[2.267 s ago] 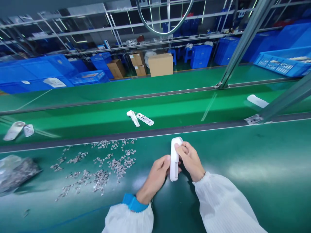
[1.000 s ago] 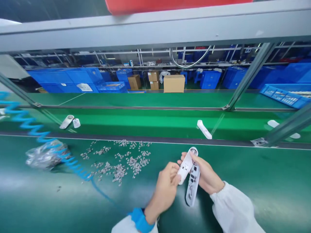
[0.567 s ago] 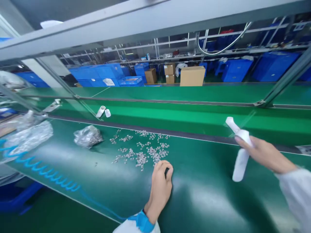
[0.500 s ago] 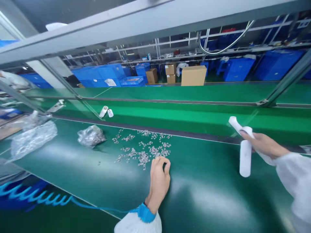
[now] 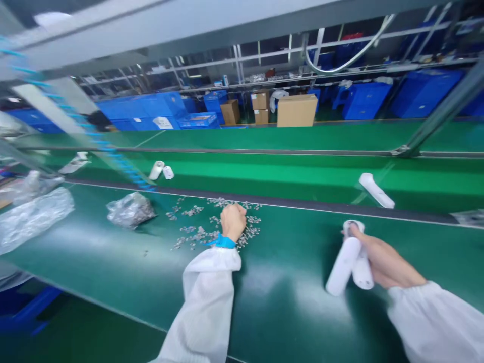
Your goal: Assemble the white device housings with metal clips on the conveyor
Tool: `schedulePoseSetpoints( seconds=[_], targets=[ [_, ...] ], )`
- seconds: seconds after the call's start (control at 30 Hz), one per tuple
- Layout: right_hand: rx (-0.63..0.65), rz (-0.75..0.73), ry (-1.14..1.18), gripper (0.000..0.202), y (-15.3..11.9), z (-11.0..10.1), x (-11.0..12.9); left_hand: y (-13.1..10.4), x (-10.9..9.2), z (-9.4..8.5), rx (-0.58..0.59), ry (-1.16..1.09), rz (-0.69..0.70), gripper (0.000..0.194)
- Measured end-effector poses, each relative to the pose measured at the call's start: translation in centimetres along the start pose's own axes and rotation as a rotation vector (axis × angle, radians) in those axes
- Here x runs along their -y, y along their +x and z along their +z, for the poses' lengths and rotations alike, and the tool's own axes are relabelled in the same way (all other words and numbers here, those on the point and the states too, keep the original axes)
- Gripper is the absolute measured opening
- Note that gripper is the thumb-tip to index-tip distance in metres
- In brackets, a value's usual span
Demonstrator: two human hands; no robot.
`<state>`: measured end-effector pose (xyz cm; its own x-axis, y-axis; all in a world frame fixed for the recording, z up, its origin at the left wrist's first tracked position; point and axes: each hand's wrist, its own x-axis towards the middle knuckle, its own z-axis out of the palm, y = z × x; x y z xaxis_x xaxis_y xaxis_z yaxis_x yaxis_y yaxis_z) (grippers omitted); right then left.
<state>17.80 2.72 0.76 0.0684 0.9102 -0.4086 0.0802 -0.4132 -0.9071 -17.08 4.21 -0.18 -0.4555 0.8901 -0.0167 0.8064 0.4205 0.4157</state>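
Note:
My left hand (image 5: 233, 221), with a blue strap (image 5: 224, 241) at the wrist, is over the scattered small metal parts (image 5: 252, 229). Its fingers are curled together and pointed down, and what lies between them is hidden. On the right, my right hand (image 5: 372, 254) is closed around white plastic housings (image 5: 343, 267), elongated pieces with rounded ends. They are held above the green work surface (image 5: 287, 282), one slanting in front of the other. Another white housing (image 5: 376, 190) lies on the green conveyor belt (image 5: 264, 171) beyond that hand.
A clear bag of small parts (image 5: 131, 210) lies left of the metal parts, with crumpled plastic bags (image 5: 36, 217) farther left. Two white pieces (image 5: 162, 171) sit on the belt. A blue coiled cord (image 5: 91, 128) hangs at left. Metal framing (image 5: 434, 116) rises at right.
My left hand has moved forward over the metal parts. My right hand has drawn back left and nearer with the white housings, leaving one on the belt. The blue cord has swung up.

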Motion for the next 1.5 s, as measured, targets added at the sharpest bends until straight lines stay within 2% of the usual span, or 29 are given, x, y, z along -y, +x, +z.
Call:
schedulePoseSetpoints(
  seconds=[0.03, 0.1, 0.17, 0.23, 0.27, 0.33, 0.4, 0.43, 0.5, 0.63, 0.7, 0.77, 0.9, 1.07, 1.13, 1.2, 1.33, 1.5],
  targets=[
    [0.062, 0.105, 0.122, 0.042, -1.1, 0.6, -0.3, 0.1, -0.2, -0.1, 0.008, -0.015, 0.014, 0.027],
    [0.124, 0.147, 0.205, 0.042, -2.8, 1.6, -0.7, 0.0, -0.5, -0.5, -0.006, -0.055, 0.022, 0.024],
    [0.066, -0.022, 0.001, 0.039, -3.7, 1.9, -0.8, -0.4, -0.7, -0.9, -0.047, -0.125, 0.03, 0.013],
    [-0.044, -0.191, -0.238, 0.037, -4.1, 1.6, -0.2, -1.4, -1.1, -1.2, -0.049, -0.211, 0.043, 0.013],
    [-0.048, -0.216, -0.287, 0.037, -4.2, 1.3, 0.2, -2.3, -1.3, -1.3, -0.028, -0.264, 0.052, 0.013],
    [0.078, -0.102, -0.167, 0.038, -4.2, 0.6, 1.3, -4.4, -1.9, -1.2, 0.086, -0.44, 0.078, 0.016],
    [0.245, 0.115, 0.122, 0.039, -4.1, 0.1, 2.2, -6.9, -2.8, -0.8, 0.26, -0.667, 0.085, 0.021],
    [0.286, 0.209, 0.257, 0.039, -4.0, 0.0, 2.5, -8.2, -3.4, -0.6, 0.348, -0.77, 0.074, 0.024],
    [0.28, 0.309, 0.452, 0.037, -3.8, 0.3, 2.7, -10.5, -4.7, -0.1, 0.484, -0.892, 0.036, 0.027],
    [0.183, 0.3, 0.642, 0.032, -3.7, 2.1, 1.7, -14.5, -7.9, 0.6, 0.623, -0.956, 0.016, 0.024],
    [0.144, 0.281, 0.661, 0.032, -3.8, 2.9, 1.1, -16.1, -9.3, 1.1, 0.625, -0.906, 0.051, 0.017],
    [0.134, 0.263, 0.661, 0.034, -3.8, 3.5, 0.5, -17.4, -10.1, 1.8, 0.57, -0.799, 0.146, 0.012],
    [0.107, 0.248, 0.665, 0.039, -3.9, 4.0, -0.2, -18.6, -10.1, 2.7, 0.423, -0.606, 0.351, 0.022],
    [0.057, 0.222, 0.64, 0.044, -4.1, 4.3, -0.4, -19.0, -9.3, 1.8, 0.488, -0.612, 0.392, 0.021],
    [0.045, 0.222, 0.622, 0.046, -4.3, 4.5, -0.2, -19.0, -9.3, 1.2, 0.471, -0.604, 0.387, 0.014],
    [0.04, 0.241, 0.605, 0.048, -4.6, 4.7, 0.1, -19.0, -9.5, 0.9, 0.45, -0.581, 0.464, 0.016],
    [0.041, 0.272, 0.617, 0.047, -5.1, 5.2, 0.2, -18.7, -10.1, 0.9, 0.477, -0.53, 0.663, 0.019],
    [-0.015, 0.26, 0.593, 0.047, -5.5, 5.6, 0.3, -18.9, -9.8, 1.4, 0.424, -0.431, 0.674, 0.021]
  ],
)
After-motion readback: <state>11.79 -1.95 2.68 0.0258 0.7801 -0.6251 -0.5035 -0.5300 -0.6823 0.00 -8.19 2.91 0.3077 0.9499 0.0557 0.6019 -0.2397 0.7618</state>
